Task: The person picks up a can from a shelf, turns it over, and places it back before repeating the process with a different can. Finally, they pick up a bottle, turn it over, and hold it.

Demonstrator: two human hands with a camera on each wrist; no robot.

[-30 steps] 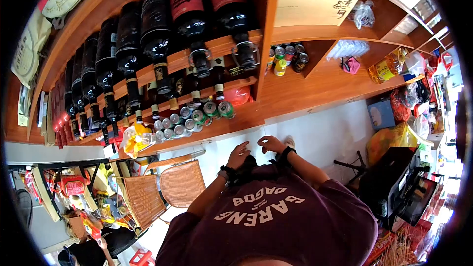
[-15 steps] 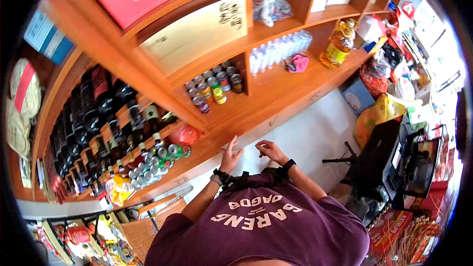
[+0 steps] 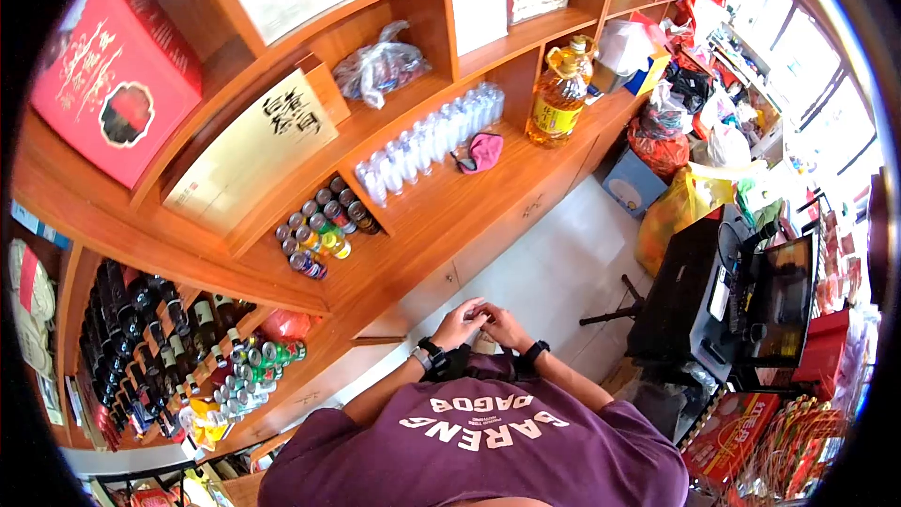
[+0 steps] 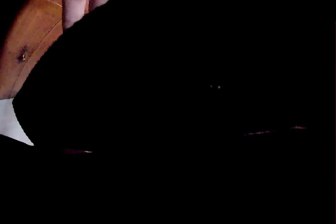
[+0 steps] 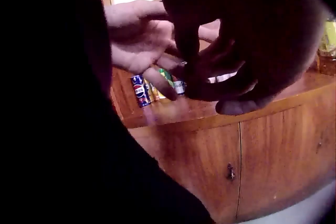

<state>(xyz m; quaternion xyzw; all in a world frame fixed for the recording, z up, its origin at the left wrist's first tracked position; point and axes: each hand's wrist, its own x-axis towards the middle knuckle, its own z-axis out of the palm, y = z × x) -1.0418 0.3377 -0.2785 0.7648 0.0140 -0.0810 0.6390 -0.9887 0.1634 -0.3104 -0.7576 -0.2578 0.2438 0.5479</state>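
Note:
Both hands meet in front of the body in the head view, with no object showing between them. My left hand (image 3: 457,325) is on the left side, its fingertips close against those of my right hand (image 3: 507,329). In the right wrist view, the left hand (image 5: 137,35) has its palm turned up and fingers spread loosely. The right hand (image 5: 252,40), dark in shadow, overlaps it with loosely bent fingers. Beyond them on the wooden shelf stand several drink cans (image 3: 314,235). A black covering hides most of the left wrist view.
Along the wooden cabinet (image 3: 413,253) are water bottles (image 3: 413,155), a pink cap-like item (image 3: 482,153), oil jugs (image 3: 554,108) and dark wine bottles (image 3: 122,319). At the right stand a black machine with a screen (image 3: 784,286), a tripod leg (image 3: 615,305) and a yellow bag (image 3: 671,225).
The head view has swung rightward along the cabinet, so wine bottles shift left and the cans and oil come nearer. The hands, earlier apart, have come together.

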